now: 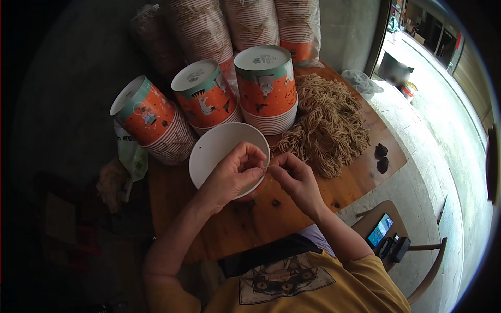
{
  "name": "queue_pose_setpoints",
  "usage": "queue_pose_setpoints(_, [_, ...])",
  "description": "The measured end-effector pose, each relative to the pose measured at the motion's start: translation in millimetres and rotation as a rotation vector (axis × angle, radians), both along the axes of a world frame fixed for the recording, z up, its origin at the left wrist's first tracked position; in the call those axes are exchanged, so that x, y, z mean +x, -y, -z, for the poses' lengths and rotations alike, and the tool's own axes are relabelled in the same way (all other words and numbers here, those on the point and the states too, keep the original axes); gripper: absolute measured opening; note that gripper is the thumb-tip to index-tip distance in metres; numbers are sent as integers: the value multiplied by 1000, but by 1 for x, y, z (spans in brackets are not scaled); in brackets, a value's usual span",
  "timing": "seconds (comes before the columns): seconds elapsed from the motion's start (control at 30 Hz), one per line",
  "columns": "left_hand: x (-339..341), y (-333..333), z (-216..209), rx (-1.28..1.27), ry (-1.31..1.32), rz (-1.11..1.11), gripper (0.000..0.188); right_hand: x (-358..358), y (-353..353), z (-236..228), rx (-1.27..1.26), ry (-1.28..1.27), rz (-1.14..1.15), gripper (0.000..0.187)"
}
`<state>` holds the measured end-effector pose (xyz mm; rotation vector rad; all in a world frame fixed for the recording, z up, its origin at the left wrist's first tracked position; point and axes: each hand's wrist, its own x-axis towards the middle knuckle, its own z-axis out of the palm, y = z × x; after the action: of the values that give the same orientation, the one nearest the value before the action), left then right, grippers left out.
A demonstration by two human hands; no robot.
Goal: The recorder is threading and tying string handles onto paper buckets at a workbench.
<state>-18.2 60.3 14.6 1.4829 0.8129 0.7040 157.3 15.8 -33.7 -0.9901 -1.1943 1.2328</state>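
A white-lined paper bucket (209, 151) stands mouth up on the wooden table (276, 214), tilted slightly toward me. Above its right rim, my left hand (233, 172) and my right hand (296, 181) meet, thumbs and forefingers pinched. Between the two pinches runs a short pale strand of cord (267, 167); the rest of it is hard to follow. Just beyond my right hand lies a loose heap of tan cord (334, 122). Behind the bucket, three stacks of orange and green paper buckets stand upside down: a left stack (151, 115), a middle stack (206, 99) and a right stack (265, 91).
Plastic-wrapped bucket stacks (198, 26) line the wall at the back. A clear plastic bag (361, 82) sits by the table's far right corner. Two dark flat pieces (382, 158) lie near the right edge. A chair (391, 221) at my right holds a phone (380, 230).
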Motion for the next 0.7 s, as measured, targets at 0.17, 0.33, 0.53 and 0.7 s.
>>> queue_pose_setpoints(0.17, [-2,-6,-5,-168,42,79,24,0,1,4,-63,-65,-21,17])
queue_pose_setpoints(0.33, [-6,-16,4,-297,180,157,24,6,1,4,-302,-199,-115,18])
queue_pose_setpoints(0.53, [3,-10,1,-249,90,123,17,1,-2,17,185,9,110,17])
queue_pose_setpoints(0.7, [6,-6,0,-189,21,76,16,3,6,4,427,451,279,17])
